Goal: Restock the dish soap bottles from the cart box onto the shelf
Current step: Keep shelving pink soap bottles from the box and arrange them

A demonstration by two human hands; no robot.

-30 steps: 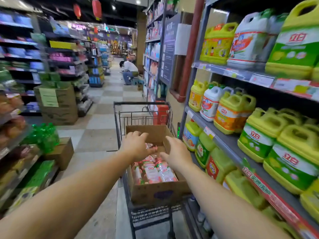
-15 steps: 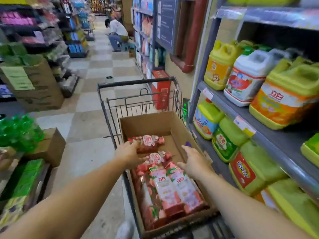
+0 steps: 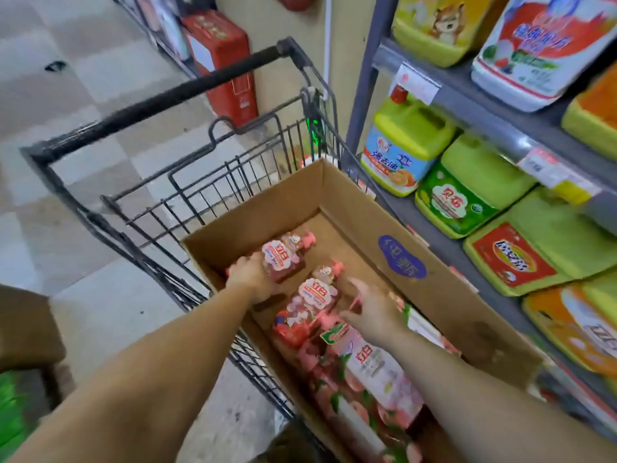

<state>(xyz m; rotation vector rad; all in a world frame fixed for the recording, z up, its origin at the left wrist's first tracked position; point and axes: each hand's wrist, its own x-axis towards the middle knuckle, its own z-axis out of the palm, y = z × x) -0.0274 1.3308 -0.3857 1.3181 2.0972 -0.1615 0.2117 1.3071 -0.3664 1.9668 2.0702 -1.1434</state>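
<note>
Reaching into the cardboard box (image 3: pixel 447 295) that sits in the wire cart (image 3: pixel 187 202), both hands are down among the pink dish soap bottles.

- Left hand (image 3: pixel 252 279): curled round the lower body of the far bottle (image 3: pixel 283 259), which lies on its side near the box's left wall, cap toward the far end. Fingers wrap under it, so whether the hold is firm or only settling I cannot tell.
- Right hand (image 3: pixel 370 310): spread, fingers loose and apart, palm down over the middle of the box beside a second bottle (image 3: pixel 310 302). It has nothing in its grasp; contact with what lies under it is hidden.
- Near end of box: more bottles (image 3: pixel 367 372) packed close on their sides, peach-print labels, some under the right forearm.
- Shelf (image 3: pixel 434 208) stands just to the right of the cart, lined with green and yellow jugs (image 3: pixel 464 192).

Handling, as a judgement: bottles look like full, clear plastic, so moderately heavy for their size and fairly stiff, though the walls would likely give under a hard squeeze. The glossy label film is probably slick. Best hold is likely round the waist or the narrowing below the cap, not the pump-style top, which could flex or pop. The nearer bottles look packed tight enough to drag on one another when lifted.
</note>
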